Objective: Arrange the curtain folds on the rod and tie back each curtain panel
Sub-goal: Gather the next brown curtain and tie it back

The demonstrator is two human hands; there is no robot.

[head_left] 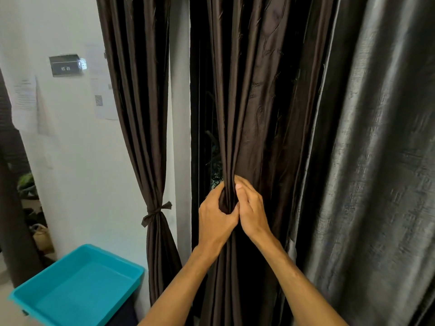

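Wall [70,172]: white; fills the left of the frame; a dark sign [67,65] is fixed to it at upper left; one paper sheet [24,100] hangs left of the sign, another paper [103,97] to its lower right
Dark base [122,311]: lower left; a teal tray [77,288] rests on top
Floor [3,271]: sliver at the left edge; a woven basket [42,236] sits low nearby; too blurred to tell whether it touches the floor

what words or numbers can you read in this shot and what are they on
"NS 03": on the dark sign on the wall; blurred, so the last digit is unsure.
Left paper sheet: print too small to read.
Right paper sheet: print and a square code, unreadable.
Brown curtain and blue tray: no text.
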